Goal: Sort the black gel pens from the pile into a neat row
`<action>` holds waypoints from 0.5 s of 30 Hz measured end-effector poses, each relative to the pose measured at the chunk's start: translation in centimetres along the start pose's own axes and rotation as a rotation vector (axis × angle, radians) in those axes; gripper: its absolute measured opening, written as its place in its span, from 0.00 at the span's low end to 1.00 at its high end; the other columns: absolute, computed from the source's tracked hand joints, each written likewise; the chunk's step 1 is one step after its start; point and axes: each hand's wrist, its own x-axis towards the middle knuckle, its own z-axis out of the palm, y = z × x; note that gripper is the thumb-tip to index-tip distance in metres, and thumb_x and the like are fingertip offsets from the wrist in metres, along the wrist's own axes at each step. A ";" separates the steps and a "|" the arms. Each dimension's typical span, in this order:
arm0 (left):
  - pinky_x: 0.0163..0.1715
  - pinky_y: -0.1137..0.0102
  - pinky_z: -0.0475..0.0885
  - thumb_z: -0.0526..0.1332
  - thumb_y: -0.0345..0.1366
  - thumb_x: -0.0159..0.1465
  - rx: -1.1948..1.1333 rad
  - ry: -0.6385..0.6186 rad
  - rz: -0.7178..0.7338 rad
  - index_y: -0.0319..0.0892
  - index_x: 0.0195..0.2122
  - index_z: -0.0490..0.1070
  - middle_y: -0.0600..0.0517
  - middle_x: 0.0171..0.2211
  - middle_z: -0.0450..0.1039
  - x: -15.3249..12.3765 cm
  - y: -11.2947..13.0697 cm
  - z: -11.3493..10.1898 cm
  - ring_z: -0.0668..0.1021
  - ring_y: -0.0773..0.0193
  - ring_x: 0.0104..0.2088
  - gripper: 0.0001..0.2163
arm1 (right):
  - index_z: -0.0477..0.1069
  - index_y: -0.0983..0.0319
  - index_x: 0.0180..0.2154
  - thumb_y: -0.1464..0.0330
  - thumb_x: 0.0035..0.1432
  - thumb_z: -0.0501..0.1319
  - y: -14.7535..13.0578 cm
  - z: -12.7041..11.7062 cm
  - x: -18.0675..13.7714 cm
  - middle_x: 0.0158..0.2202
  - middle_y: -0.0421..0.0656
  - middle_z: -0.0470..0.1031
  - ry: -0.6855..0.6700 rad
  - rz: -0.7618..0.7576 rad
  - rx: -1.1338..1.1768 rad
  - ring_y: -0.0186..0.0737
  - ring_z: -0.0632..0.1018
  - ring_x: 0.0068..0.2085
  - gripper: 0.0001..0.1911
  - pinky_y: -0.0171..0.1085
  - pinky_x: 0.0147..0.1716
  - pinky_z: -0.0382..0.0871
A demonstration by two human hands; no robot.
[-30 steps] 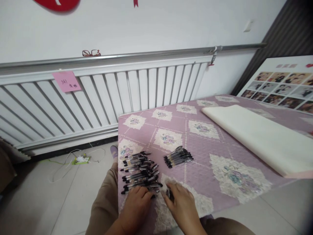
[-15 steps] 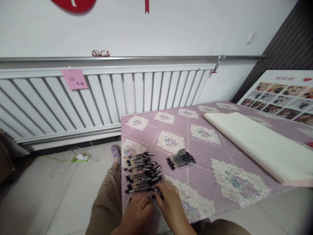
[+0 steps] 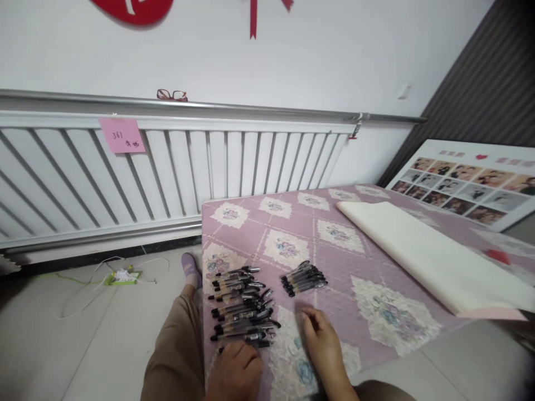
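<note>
— What fills the scene around the hands?

— A white slatted radiator panel (image 3: 175, 172) runs along the wall well beyond both hands, with a pink paper note (image 3: 122, 135) stuck on it and red-framed glasses (image 3: 171, 95) resting on the rail above. Under the hands lies the pink quilted cover with floral squares (image 3: 334, 267). Far to the right of the right hand sits a long cream-coloured roll of paper (image 3: 426, 256), and past that a white board of small photographs (image 3: 460, 181).

— And the pens?

— A loose heap of black-capped clear pens (image 3: 240, 306) lies just ahead of the left hand (image 3: 236, 373). A smaller, tidy bundle of black-capped pens (image 3: 303, 278) rests just ahead of the right hand (image 3: 324, 345), a little apart from its fingertips.

— How does each grip stand?

— The left hand is curled at the near edge of the heap, knuckles up, touching the closest pens; whether its grip is clamped on one cannot be told. The right hand lies on the cover with fingers loosely extended and nothing in them.
</note>
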 end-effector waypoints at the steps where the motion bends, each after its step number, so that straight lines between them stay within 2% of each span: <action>1: 0.29 0.68 0.60 0.48 0.28 0.66 -0.004 0.010 0.007 0.45 0.29 0.67 0.55 0.27 0.70 -0.1 -0.1 0.2 0.69 0.63 0.27 0.12 | 0.74 0.61 0.35 0.60 0.57 0.55 0.7 -0.2 0.3 0.34 0.46 0.78 0.020 0.021 -0.014 0.45 0.77 0.37 0.14 0.41 0.39 0.71; 4: 0.30 0.69 0.61 0.50 0.29 0.65 -0.007 0.016 0.040 0.45 0.29 0.68 0.55 0.27 0.71 -0.7 -0.3 0.7 0.70 0.64 0.27 0.10 | 0.74 0.62 0.37 0.60 0.57 0.54 1.9 -0.3 1.5 0.36 0.48 0.78 0.088 0.033 -0.067 0.45 0.77 0.38 0.16 0.42 0.40 0.71; 9: 0.29 0.70 0.63 0.53 0.27 0.62 0.008 0.022 0.072 0.46 0.30 0.68 0.55 0.27 0.71 -1.5 -0.9 1.6 0.71 0.65 0.27 0.08 | 0.73 0.63 0.37 0.61 0.57 0.54 2.3 0.2 3.5 0.36 0.49 0.76 0.138 -0.031 -0.144 0.47 0.75 0.40 0.14 0.46 0.44 0.69; 15: 0.26 0.72 0.65 0.54 0.26 0.62 0.025 0.059 0.096 0.47 0.31 0.69 0.56 0.27 0.72 -1.9 -1.4 2.2 0.72 0.67 0.25 0.08 | 0.70 0.67 0.47 0.67 0.55 0.54 2.2 0.9 4.8 0.49 0.56 0.71 0.181 -0.099 -0.252 0.53 0.70 0.51 0.19 0.54 0.53 0.62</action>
